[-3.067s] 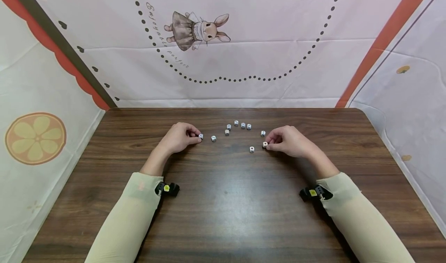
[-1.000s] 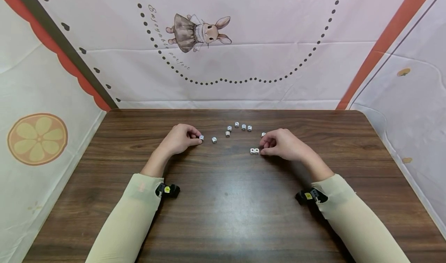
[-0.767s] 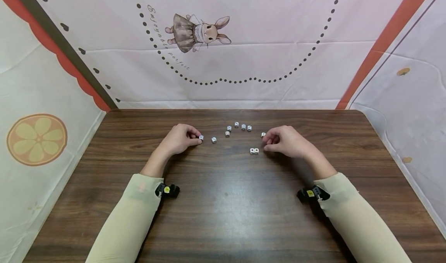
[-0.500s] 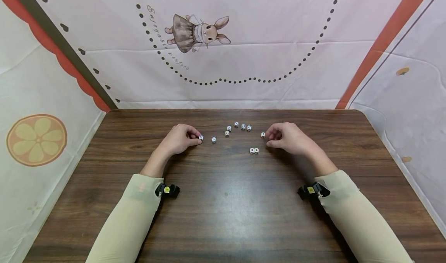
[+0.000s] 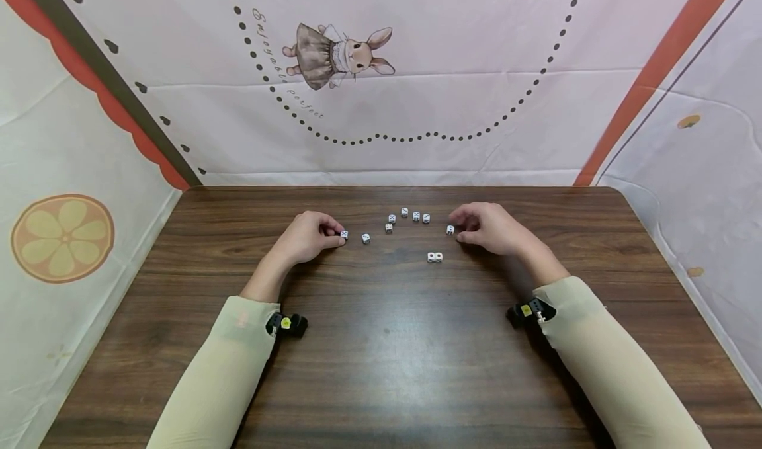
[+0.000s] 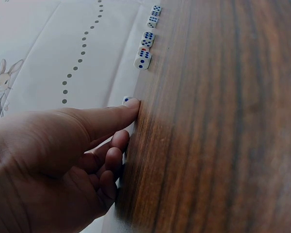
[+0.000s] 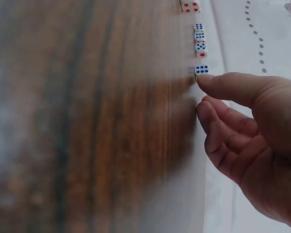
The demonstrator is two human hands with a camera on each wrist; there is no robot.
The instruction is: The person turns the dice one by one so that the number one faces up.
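Note:
My left hand (image 5: 306,237) pinches a small white die (image 5: 344,235) between thumb and fingers at the left of the group. In the left wrist view the thumb covers most of this die (image 6: 126,100). Just right of it lies another die (image 5: 366,239). My right hand (image 5: 491,227) has its thumb and forefinger parted around a die (image 5: 450,230) at the right. In the right wrist view the thumb tip is right at that die (image 7: 202,70), and the other fingers bend loosely. Two dice (image 5: 435,257) with large single pips up sit side by side, nearer the front.
Several more dice (image 5: 416,216) form a loose cluster towards the back middle of the brown wooden table (image 5: 381,343). A printed cloth (image 5: 446,105) with a rabbit hangs behind the table's back edge, and cloth also hangs at both sides.
My right hand has slid a die leftward against another, let it go, then moved back and away to the die behind. My left hand has stayed on its die.

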